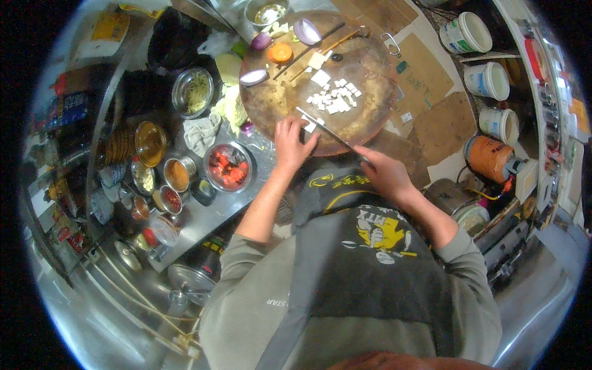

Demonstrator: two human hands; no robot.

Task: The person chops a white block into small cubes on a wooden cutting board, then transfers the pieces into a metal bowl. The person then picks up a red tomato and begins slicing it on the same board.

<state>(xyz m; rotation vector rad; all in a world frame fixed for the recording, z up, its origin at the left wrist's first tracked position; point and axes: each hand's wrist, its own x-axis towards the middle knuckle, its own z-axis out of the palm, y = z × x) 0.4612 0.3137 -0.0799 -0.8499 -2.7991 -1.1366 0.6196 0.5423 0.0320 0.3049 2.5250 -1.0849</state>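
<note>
My right hand (386,171) grips the handle of a kitchen knife (332,134), whose blade slants to the upper left over the near edge of a round wooden chopping board (273,104). My left hand (291,141) steadies a white food piece (309,127) between fingertips and thumb, close to the blade. Beyond the knife lie several small white cubes (335,101) and a larger white slab (320,77). Farther back on the board are chopsticks (310,48), an orange cut vegetable (280,53), a pale yellow block (317,60) and red onion pieces (307,31).
Left of the board stand a metal bowl of red pieces (227,166), a bowl of pale shreds (193,93), a grey cloth (202,132) and cabbage (231,106). Flattened cardboard (425,83), white buckets (486,81) and an orange gas cylinder (489,158) are at right.
</note>
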